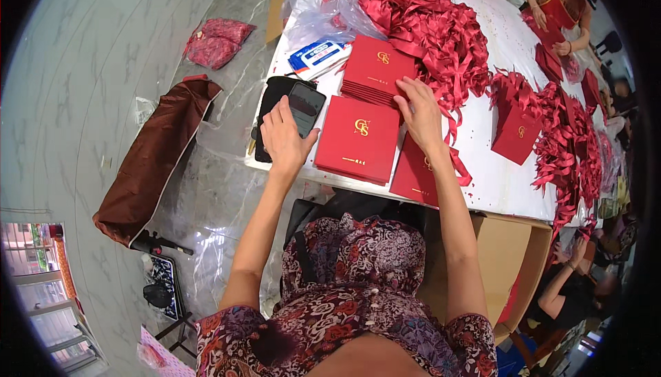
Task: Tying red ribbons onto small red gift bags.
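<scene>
My left hand (284,139) is over a dark smartphone (307,107), its fingers stretched out and apart. The phone lies on a black pouch (270,105) at the table's left corner. My right hand (421,117) has its fingers spread, fingertips by the right edge of a stack of red folders (377,64) with gold print; whether they touch it I cannot tell. Closer to me is a second stack of similar red folders (358,136). Another red folder (415,170) lies partly under my right forearm, with red ribbon beside it.
A heap of red ribbons (441,33) and clear plastic bags (317,15) cover the far side of the white table (509,184). A blue-and-white packet (320,57) lies near the pouch. A cardboard box (513,253) stands under the front edge. Other people work at the right.
</scene>
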Motion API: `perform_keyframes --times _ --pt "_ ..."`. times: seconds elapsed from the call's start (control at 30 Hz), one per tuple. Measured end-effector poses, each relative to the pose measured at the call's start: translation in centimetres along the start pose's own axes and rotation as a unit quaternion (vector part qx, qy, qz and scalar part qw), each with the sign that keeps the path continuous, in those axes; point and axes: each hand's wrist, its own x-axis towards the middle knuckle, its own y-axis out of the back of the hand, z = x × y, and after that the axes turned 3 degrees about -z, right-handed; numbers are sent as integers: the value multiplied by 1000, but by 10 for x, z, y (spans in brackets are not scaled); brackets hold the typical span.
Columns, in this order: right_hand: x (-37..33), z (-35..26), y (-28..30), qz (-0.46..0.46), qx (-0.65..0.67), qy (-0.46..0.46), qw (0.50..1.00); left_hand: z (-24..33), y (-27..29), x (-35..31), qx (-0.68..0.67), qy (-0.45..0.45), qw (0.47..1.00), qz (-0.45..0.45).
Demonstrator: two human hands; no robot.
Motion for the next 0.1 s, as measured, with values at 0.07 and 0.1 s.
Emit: perform_keyframes --times 0.07,0.1 --pt "-1 5 -4 -30 13 -24 999 0 -1 1 -3 5 1000 -4" --pt "-1 4 -4 -43 25 -40 998 -2 -1 0 -5 11 1000 -8"
